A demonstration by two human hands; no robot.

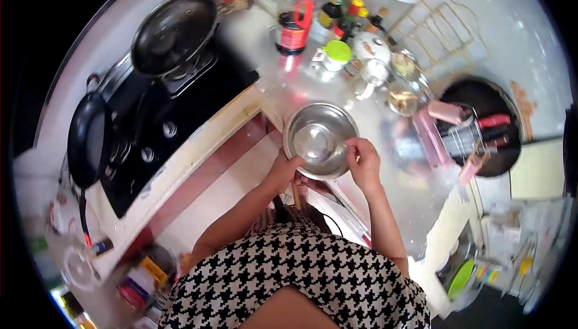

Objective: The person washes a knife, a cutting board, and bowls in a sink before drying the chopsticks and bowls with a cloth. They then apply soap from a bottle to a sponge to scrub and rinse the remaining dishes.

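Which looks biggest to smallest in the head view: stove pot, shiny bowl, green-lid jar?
1. stove pot, only barely bigger than the bowl, so this is unsure
2. shiny bowl
3. green-lid jar, clearly smallest

Bright daylight, perhaps from the right — glare on the steel bowl (319, 139); fisheye edges bend, blur, darken.
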